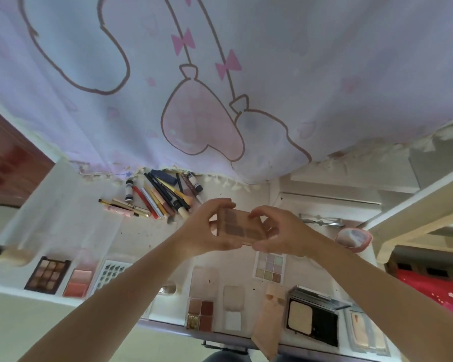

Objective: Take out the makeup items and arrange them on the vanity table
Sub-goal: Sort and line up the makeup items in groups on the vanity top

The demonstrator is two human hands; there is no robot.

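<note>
A flat, rectangular beige eyeshadow palette with brown pans (237, 226) is held above the middle of the pale surface (147, 239), between the heap of pencils and brushes (160, 197) on the far side and the row of opened palettes along the near edge. It is pinched at its left end by the left hand (209, 228) and at its right end by the right hand (277, 231), fingers curled over the far edge and thumbs under the near one. It is judged light and stiff, with a smooth plastic shell that may slip; the pressed powder is judged fragile. It is best gripped by the short edges, kept level, with the pans left untouched.
</note>
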